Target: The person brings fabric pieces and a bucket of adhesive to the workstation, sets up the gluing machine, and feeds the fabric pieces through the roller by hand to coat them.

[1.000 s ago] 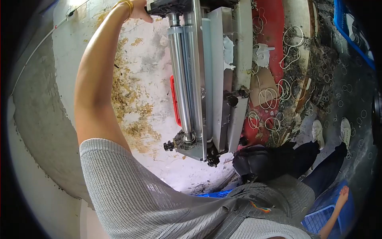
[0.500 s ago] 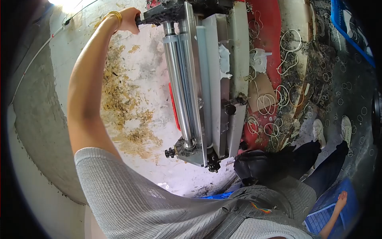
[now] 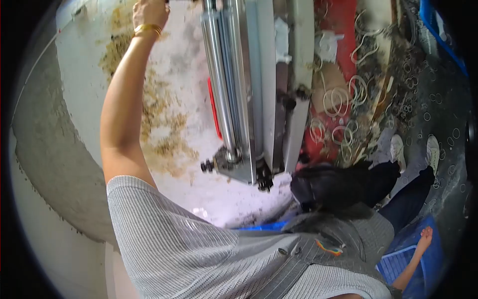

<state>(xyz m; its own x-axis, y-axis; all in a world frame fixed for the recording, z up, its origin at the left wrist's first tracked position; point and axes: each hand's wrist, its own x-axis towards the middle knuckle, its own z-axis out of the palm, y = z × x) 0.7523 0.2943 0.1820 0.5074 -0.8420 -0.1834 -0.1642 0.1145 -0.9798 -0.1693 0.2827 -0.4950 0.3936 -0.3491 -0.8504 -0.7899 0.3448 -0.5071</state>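
Note:
My left hand [image 3: 151, 15], with gold bangles [image 3: 148, 31] at the wrist, is at the top edge of the view. Its fingers are curled round a small black knob [image 3: 168, 2] at the far end of a roller machine [image 3: 256, 99], mostly cut off by the frame. Shiny metal rollers [image 3: 219, 79] run along the machine, with pale flat plates beside them. At its near end are black adjusting knobs [image 3: 207, 165]. Down at the lower right hangs my right hand [image 3: 425, 240], fingers loosely apart and nothing visible in them, close to a blue plastic crate [image 3: 398, 266].
The machine stands on a pale, brown-stained surface [image 3: 169, 144]. A red sheet [image 3: 343, 30] with pale cord-like loops [image 3: 336, 102] lies right of it. Small rings dot the dark floor [image 3: 450, 169] by my shoes. A dark bag-like item [image 3: 328, 187] rests near my legs. Another blue edge [image 3: 443, 37] shows upper right.
The view has shifted, so the machine and my left hand sit higher in it. My left wrist has turned, showing more of the back of the hand. My right hand still hangs by the crate.

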